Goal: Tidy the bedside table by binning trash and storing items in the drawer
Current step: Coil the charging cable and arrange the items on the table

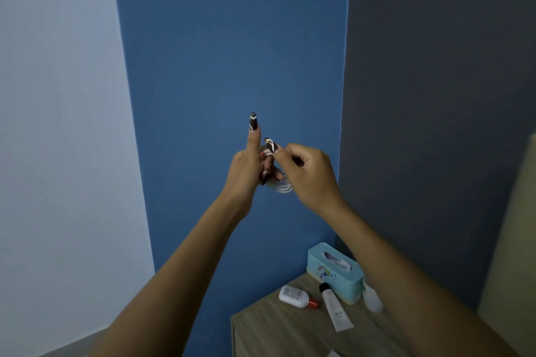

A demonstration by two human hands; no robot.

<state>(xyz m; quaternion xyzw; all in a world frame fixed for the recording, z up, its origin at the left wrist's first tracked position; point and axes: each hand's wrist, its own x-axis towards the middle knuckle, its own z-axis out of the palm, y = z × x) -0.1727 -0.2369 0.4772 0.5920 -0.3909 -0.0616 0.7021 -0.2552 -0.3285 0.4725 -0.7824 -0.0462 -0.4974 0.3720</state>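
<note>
Head view: 2 hands raised well above counter [275, 327], in front of blue wall.

- Left hand [246, 171]: 1 finger straight up, others curled, white cable [282, 188] looped round them. Likely serving as spool so cable packs small for drawer.
- Right hand [307, 174]: fingers curled, pinching cable just beside left hand, probably feeding the loops.
- On counter, near right: teal tissue box [333, 272], white bottle [295, 295] lying down, tube [336, 310], not yet stored.

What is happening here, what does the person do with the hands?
A person holds a coiled white cable before the blue wall, the left hand and the right hand both gripping it, probably winding it. On the bedside table, a red-capped bottle, a tube and a teal tissue box are not yet put away.
</note>
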